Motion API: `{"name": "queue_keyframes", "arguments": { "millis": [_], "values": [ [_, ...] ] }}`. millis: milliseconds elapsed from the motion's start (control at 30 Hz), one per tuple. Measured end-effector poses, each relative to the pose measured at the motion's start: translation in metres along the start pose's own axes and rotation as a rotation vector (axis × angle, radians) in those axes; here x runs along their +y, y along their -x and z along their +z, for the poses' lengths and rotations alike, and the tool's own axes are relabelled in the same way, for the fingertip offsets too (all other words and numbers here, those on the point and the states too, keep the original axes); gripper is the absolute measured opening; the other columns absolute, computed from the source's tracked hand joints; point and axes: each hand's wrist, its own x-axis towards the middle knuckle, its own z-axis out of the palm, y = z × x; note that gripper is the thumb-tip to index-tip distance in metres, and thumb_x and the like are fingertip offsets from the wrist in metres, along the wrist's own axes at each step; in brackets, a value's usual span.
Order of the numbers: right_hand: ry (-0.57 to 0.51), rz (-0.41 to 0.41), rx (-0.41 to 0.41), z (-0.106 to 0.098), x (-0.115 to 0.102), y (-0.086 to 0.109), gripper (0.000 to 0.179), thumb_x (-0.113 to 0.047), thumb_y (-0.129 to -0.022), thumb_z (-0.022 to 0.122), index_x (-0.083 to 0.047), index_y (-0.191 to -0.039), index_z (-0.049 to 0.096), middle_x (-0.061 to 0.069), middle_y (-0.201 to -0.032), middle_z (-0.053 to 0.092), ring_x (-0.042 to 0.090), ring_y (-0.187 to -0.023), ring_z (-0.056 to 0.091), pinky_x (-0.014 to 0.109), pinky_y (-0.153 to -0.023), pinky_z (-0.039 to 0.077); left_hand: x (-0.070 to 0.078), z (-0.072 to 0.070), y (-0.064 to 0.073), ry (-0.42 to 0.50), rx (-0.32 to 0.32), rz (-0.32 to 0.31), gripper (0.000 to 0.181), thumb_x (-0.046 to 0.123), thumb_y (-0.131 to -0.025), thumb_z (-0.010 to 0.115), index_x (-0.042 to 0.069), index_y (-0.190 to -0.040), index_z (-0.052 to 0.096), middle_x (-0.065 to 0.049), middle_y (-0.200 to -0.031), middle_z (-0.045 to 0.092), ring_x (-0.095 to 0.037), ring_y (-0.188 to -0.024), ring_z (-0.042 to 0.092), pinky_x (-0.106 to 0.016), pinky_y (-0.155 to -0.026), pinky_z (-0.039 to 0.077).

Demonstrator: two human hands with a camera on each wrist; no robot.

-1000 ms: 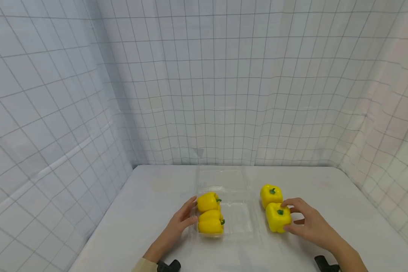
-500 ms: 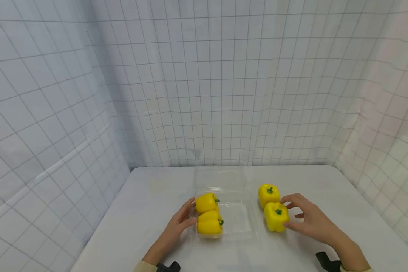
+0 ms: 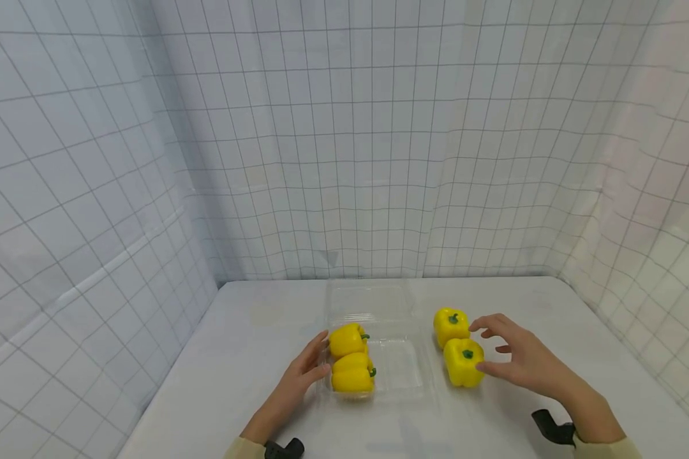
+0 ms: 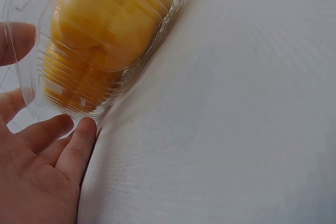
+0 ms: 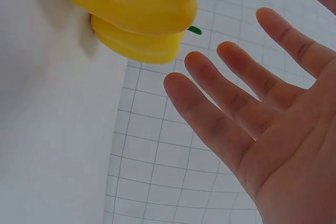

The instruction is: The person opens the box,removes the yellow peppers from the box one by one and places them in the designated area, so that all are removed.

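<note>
A clear plastic clamshell container lies open on the table with two yellow bell peppers on their sides in its left half. My left hand is at the container's left wall, fingertips touching or nearly touching it; in the left wrist view its fingers are extended by the ribbed plastic. To the right of the container, two more yellow bell peppers stand stem up, the nearer one against the farther one. My right hand hovers beside them, fingers spread and apart from the peppers in the right wrist view.
The container's lid is folded back toward the rear of the white table. Grid-patterned white curtains enclose the back and both sides. Black wrist mounts sit on the wrists.
My right hand has drawn away from the nearer loose pepper, its fingers spreading wider and rising slightly. The left hand and container stay put; the head view has shifted a little.
</note>
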Motion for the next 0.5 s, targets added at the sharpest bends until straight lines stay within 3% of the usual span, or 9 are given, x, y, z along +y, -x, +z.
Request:
{"name": "queue_keyframes", "arguments": {
  "millis": [300, 500],
  "values": [
    [0.023, -0.012, -0.006, -0.003, -0.011, -0.007, 0.059, -0.031, -0.08, 0.087, -0.026, -0.131, 0.055, -0.01, -0.13, 0.056, 0.021, -0.113, 0.06, 0.039, -0.084, 0.059, -0.001, -0.001, 0.0, 0.015, -0.005, 0.0, 0.071, 0.038, -0.1, 0.061, 0.026, -0.161, 0.027, -0.01, -0.162, 0.03, -0.033, -0.15, 0.022, -0.053, -0.12, 0.017],
    [0.005, -0.061, -0.012, 0.0, -0.018, -0.014, 0.059, -0.031, -0.081, 0.086, -0.022, -0.131, 0.057, -0.008, -0.131, 0.057, 0.022, -0.113, 0.061, 0.039, -0.085, 0.059, -0.002, -0.001, 0.0, 0.002, 0.002, 0.011, 0.07, 0.038, -0.101, 0.061, 0.027, -0.161, 0.026, -0.01, -0.163, 0.029, -0.034, -0.15, 0.023, -0.054, -0.12, 0.018]
  ]
}}
